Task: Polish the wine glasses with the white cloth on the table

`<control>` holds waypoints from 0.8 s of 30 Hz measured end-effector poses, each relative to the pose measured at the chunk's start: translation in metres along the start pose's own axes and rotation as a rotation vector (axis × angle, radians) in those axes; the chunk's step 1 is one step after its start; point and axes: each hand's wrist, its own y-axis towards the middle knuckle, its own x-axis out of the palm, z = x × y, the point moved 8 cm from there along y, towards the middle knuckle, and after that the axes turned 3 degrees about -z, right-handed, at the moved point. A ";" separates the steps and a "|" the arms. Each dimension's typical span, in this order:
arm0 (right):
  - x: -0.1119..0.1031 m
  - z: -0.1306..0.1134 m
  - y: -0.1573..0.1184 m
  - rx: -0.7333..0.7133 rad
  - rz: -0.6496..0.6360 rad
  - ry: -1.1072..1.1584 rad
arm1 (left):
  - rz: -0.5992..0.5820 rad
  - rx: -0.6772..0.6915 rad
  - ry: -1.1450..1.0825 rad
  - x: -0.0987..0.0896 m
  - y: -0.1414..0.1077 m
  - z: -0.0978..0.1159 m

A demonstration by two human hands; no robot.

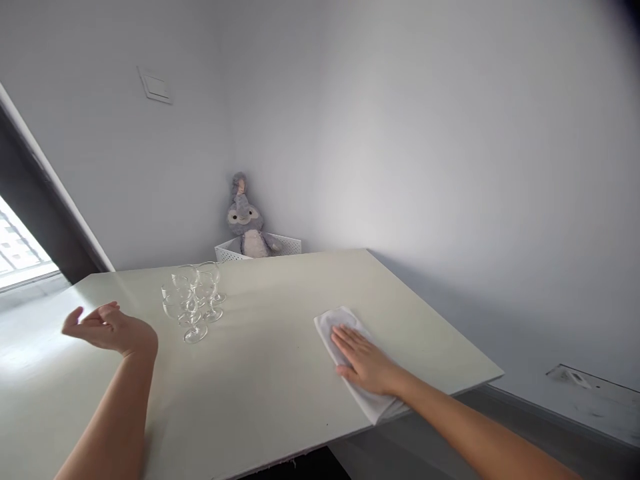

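Observation:
My right hand point(364, 361) lies flat with its fingers stretched out on a folded white cloth point(345, 319), which rests on the pale tabletop point(260, 373) and reaches its front edge. Raised over the left part of the table, my left hand point(113, 328) is turned palm up, its fingers loosely curled and apart, holding nothing. Just to the right of that hand, several clear stemmed glasses point(194, 300) stand upright in a tight group.
Behind the table, a grey plush toy point(254, 241) sits in a white perforated corner basket point(293, 246). Walls rise behind and to the right. A low white surface point(600, 400) with a small white object is at the lower right.

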 end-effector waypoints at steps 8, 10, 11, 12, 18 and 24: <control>0.006 -0.068 0.075 -0.211 -0.033 0.089 | -0.182 0.082 -0.038 0.019 -0.030 0.017; 0.007 -0.067 0.096 -0.225 -0.035 0.089 | -0.210 0.107 -0.099 0.021 -0.033 0.028; 0.007 -0.066 0.105 -0.232 -0.031 0.088 | -0.209 0.113 -0.129 0.021 -0.034 0.035; 0.006 -0.065 0.114 -0.238 -0.023 0.086 | -0.207 0.114 -0.160 0.021 -0.036 0.042; 0.006 -0.054 0.149 -0.252 0.047 0.070 | -0.356 -0.156 -0.320 0.028 -0.089 0.067; 0.008 -0.051 0.152 -0.246 0.080 0.062 | -0.614 -0.739 -0.351 0.044 -0.169 0.035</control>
